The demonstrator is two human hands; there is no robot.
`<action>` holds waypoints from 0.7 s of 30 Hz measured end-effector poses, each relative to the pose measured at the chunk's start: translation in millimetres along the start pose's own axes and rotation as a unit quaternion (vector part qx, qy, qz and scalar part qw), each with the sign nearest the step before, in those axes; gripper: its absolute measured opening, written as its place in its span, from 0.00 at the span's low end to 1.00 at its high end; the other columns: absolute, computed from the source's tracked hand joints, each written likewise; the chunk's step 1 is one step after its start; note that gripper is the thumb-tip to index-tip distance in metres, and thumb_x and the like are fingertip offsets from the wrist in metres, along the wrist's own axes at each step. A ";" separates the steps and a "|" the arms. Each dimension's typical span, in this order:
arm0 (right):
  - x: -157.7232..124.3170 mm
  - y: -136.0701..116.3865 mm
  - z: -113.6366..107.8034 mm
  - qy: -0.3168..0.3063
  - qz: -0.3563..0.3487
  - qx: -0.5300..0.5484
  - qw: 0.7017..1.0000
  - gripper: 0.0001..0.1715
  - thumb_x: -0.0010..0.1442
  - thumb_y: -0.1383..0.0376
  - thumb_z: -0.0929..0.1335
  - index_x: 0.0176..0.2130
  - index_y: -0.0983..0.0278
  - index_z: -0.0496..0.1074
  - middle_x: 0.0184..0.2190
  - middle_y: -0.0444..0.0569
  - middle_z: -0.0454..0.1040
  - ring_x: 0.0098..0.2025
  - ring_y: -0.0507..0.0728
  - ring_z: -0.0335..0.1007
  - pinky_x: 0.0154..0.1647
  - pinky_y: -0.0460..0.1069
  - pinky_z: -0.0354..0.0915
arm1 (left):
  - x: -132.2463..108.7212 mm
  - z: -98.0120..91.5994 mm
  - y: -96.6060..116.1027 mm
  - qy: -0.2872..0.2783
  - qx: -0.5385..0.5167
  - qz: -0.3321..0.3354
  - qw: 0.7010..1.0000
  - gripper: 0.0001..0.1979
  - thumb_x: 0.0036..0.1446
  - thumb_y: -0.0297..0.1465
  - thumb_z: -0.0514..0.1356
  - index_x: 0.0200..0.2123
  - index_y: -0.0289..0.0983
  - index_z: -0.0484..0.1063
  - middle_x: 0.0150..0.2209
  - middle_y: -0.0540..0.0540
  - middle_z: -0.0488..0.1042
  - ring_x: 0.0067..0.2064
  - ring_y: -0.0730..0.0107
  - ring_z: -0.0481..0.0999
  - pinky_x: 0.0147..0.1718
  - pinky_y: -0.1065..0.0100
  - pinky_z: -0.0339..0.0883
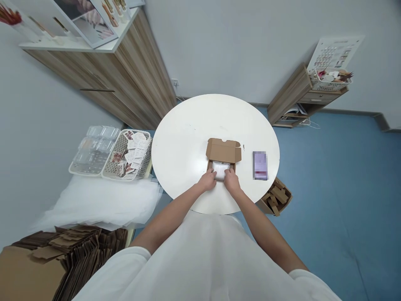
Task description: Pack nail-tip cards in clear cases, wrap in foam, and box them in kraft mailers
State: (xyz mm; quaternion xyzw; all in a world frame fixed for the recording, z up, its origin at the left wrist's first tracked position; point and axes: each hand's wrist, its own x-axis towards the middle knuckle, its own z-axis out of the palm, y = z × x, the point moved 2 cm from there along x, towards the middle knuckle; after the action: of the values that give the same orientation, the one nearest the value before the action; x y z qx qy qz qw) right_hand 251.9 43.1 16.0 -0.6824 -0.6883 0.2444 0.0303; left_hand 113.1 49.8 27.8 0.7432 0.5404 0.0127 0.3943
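Observation:
An open brown cardboard mailer box rests on the white round table, its lid with side flaps folded back away from me. Inside lies a white wrapped packet; what it wraps is hidden. My left hand is closed at the box's front left corner, fingertips against the packet's left side. Opposite it, my right hand is closed at the front right corner, fingertips on the packet's right side. Both hands cover the box's front corners.
Right of the box, a blurred purple item lies on the table. A carton of cardboard pieces stands below the right edge. At left are a basket of cards, clear plastic cases, white sheets and stacked flat cardboard.

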 end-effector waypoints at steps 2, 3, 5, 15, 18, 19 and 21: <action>-3.6 -2.4 -2.4 -0.001 -0.019 0.009 1.000 0.15 0.52 0.75 0.59 0.40 0.67 0.65 0.40 0.57 0.64 0.37 0.58 0.65 0.33 0.51 0.60 | -2.7 1.4 -1.4 0.008 -0.013 0.000 1.000 0.18 0.47 0.25 0.54 0.45 0.33 0.65 0.53 0.34 0.59 0.51 0.52 0.65 0.47 0.58 0.60; -5.6 -3.1 -4.8 0.003 -0.034 0.018 0.999 0.15 0.52 0.75 0.60 0.41 0.67 0.65 0.41 0.58 0.64 0.38 0.58 0.65 0.35 0.51 0.61 | -4.8 1.3 -2.5 0.023 -0.028 -0.001 0.999 0.19 0.47 0.25 0.54 0.46 0.33 0.64 0.53 0.34 0.59 0.52 0.52 0.64 0.48 0.57 0.60; -9.0 -1.7 -12.2 0.027 -0.064 0.049 0.996 0.16 0.52 0.73 0.60 0.43 0.66 0.65 0.43 0.56 0.64 0.41 0.58 0.65 0.38 0.51 0.62 | -9.8 -2.0 -5.6 0.077 -0.068 0.007 0.995 0.21 0.47 0.27 0.55 0.48 0.33 0.63 0.53 0.35 0.60 0.53 0.53 0.63 0.50 0.57 0.58; 24.5 56.9 -49.6 0.076 0.149 0.410 0.897 0.31 0.50 0.48 0.64 0.49 0.60 0.62 0.51 0.53 0.64 0.50 0.60 0.62 0.45 0.54 0.63 | 5.7 -61.7 -41.7 0.181 -0.327 -0.152 0.915 0.33 0.52 0.50 0.50 0.57 0.36 0.52 0.58 0.37 0.55 0.55 0.58 0.61 0.48 0.62 0.59; 35.5 62.4 -46.1 0.000 0.203 0.543 0.815 0.33 0.52 0.43 0.58 0.51 0.58 0.61 0.54 0.52 0.62 0.53 0.59 0.61 0.45 0.54 0.63 | 17.8 -68.9 -41.0 0.114 -0.410 -0.154 0.891 0.35 0.52 0.55 0.43 0.57 0.39 0.52 0.60 0.39 0.53 0.57 0.57 0.59 0.48 0.61 0.58; 37.7 61.8 -44.9 -0.011 0.208 0.568 0.796 0.34 0.53 0.43 0.57 0.52 0.57 0.59 0.55 0.52 0.62 0.53 0.59 0.60 0.46 0.54 0.63 | 20.1 -69.5 -39.3 0.095 -0.426 -0.148 0.888 0.35 0.52 0.56 0.41 0.57 0.40 0.53 0.60 0.40 0.54 0.58 0.56 0.58 0.48 0.61 0.58; 40.6 58.0 -43.2 -0.022 0.203 0.598 0.775 0.34 0.53 0.42 0.56 0.53 0.56 0.58 0.54 0.51 0.62 0.54 0.59 0.60 0.48 0.55 0.61 | 21.9 -68.8 -35.7 0.068 -0.444 -0.137 0.883 0.36 0.52 0.56 0.39 0.57 0.40 0.54 0.58 0.41 0.57 0.58 0.56 0.58 0.49 0.59 0.57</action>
State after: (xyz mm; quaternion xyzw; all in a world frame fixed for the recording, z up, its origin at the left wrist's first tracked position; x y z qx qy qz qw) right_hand 319.1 91.6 20.2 -0.6452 -0.2498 0.6219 0.3669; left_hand 63.3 110.7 44.9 0.4060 0.6004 0.2479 0.6429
